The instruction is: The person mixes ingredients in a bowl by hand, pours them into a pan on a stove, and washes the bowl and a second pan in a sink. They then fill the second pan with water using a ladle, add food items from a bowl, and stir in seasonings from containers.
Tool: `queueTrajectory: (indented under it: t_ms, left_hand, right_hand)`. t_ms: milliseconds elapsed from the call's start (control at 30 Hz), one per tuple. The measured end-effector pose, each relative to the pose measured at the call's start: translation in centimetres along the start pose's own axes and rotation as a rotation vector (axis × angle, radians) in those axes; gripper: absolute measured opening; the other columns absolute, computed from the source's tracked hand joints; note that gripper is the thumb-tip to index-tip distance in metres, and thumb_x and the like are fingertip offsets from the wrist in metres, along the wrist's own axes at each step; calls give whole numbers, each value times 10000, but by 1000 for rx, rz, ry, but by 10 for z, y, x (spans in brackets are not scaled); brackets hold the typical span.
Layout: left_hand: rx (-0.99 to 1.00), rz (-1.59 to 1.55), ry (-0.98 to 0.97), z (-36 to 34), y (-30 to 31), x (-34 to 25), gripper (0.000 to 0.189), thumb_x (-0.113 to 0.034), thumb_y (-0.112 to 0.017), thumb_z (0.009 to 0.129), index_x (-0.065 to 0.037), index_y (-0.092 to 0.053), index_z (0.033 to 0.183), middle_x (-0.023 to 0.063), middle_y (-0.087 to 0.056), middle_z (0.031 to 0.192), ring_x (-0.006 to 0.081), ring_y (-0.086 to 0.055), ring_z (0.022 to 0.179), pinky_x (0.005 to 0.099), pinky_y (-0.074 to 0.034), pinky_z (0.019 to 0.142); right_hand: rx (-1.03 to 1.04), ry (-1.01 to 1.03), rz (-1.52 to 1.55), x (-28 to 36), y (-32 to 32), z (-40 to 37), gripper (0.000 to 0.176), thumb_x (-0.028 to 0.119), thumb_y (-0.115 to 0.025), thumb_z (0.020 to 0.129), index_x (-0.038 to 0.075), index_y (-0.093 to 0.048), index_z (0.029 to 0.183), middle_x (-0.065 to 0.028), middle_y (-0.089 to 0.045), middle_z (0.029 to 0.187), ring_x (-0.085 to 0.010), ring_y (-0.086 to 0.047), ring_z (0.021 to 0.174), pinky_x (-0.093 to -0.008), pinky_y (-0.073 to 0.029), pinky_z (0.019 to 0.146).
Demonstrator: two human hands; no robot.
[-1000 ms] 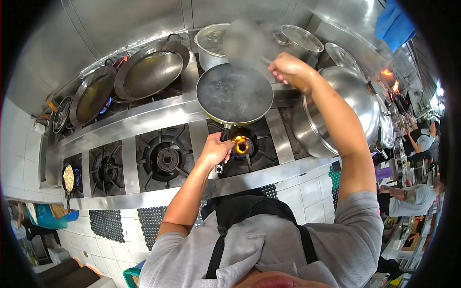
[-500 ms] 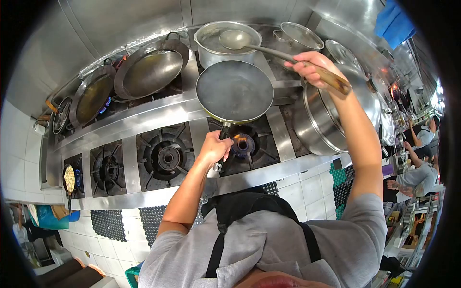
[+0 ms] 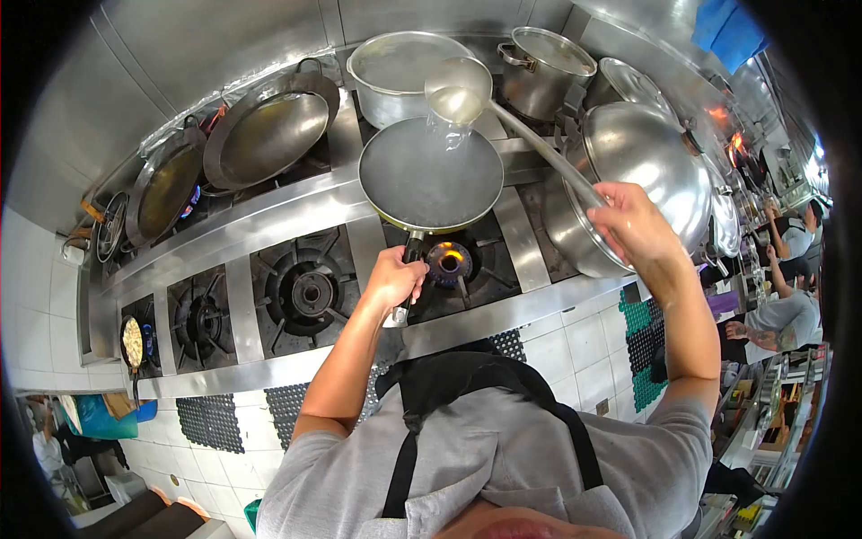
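Note:
My left hand [image 3: 395, 277] grips the handle of a dark frying pan [image 3: 431, 176] held over a lit burner [image 3: 447, 262]. My right hand [image 3: 630, 223] holds the long handle of a metal ladle [image 3: 458, 92]. The ladle bowl is tilted above the pan's far rim, and clear liquid streams from it into the pan. Just behind the pan stands a wide steel pot [image 3: 395, 72].
Two large woks [image 3: 265, 126] [image 3: 166, 184] sit at the back left, with unlit burners [image 3: 305, 292] in front. A big domed steel lid [image 3: 642, 166] and a lidded pot [image 3: 543, 58] are on the right. Other people work at the far right [image 3: 781, 319].
The ladle went from above the pan to the steel pot behind it, then came back over the pan's rim and now pours liquid. My right hand drew back along the handle.

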State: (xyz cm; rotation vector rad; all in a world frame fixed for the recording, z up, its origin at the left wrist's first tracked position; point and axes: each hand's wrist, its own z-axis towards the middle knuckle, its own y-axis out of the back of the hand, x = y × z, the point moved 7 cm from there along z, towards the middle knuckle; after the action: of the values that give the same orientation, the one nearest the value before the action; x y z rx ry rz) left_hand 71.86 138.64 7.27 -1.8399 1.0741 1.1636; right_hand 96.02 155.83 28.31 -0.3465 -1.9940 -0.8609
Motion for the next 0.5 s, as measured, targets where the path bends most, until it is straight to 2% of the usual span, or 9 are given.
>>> queueTrajectory:
  t_ms: [33,67,100,167,200,333,400,433,500]
  left_hand:
    - [5,2,1,-1,-1,3,105,1,-592,800,-19,-512,734,42,-514,553,132,-487,394,281,-378,356]
    - [7,5,-4,-2,-1,4,107,5,-591,799,-19,-511,732,44,-514,552,135,-488,393,285,-380,353]
    - [3,4,-11,-1,0,5,107,5,-591,799,-19,-511,732,44,-514,552,135,-488,393,285,-380,353]
    - [17,-7,3,-1,0,13,111,9,-593,795,-17,-508,730,46,-512,549,138,-485,389,291,-383,349]
    - [10,-17,-7,-3,0,12,115,8,-596,795,-15,-506,727,47,-510,546,137,-483,386,292,-383,349]
    - [9,-15,-22,-5,-5,12,116,10,-593,798,-15,-505,727,44,-507,544,135,-481,386,292,-383,348]
    - [31,-16,-24,-4,-8,12,106,10,-592,801,-14,-505,744,41,-504,543,131,-478,385,289,-378,343]
    - [30,-17,-31,-2,-9,12,106,10,-592,801,-14,-505,744,41,-504,543,131,-478,385,289,-378,343]
    - [59,-45,-39,-2,-12,12,99,9,-594,800,-14,-506,760,39,-502,543,130,-479,386,284,-374,340]
  right_hand:
    - [-28,71,-175,2,-3,-6,225,150,-576,855,6,-591,1026,-7,-512,599,-75,-455,388,-234,-335,354]
    - [-94,65,-298,6,-1,-14,290,160,-568,858,-19,-576,1086,-90,-587,638,-203,-553,451,-317,-420,432]
    - [-94,73,-301,1,-1,-7,290,160,-568,858,-19,-576,1086,-90,-587,638,-203,-553,451,-317,-420,432]
    - [-353,710,-700,26,-4,-6,358,156,-570,848,-39,-546,1148,-189,-639,723,-374,-623,619,-413,-482,569]
    - [-319,546,-659,39,-11,2,338,146,-557,842,-52,-535,1116,-286,-636,840,-485,-609,821,-490,-479,735]
    - [-349,511,-886,60,-27,89,252,103,-512,826,-98,-534,975,-346,-609,875,-490,-599,898,-531,-462,789]
    - [-379,567,-950,61,-34,139,237,116,-552,824,-107,-516,896,-297,-607,762,-467,-609,715,-477,-492,658]
    - [-383,572,-953,75,-37,144,237,116,-552,824,-107,-516,896,-297,-607,762,-467,-609,715,-477,-492,658]
    - [-192,276,-698,75,-41,161,221,127,-572,822,-88,-531,789,-202,-598,660,-326,-604,531,-426,-489,520]
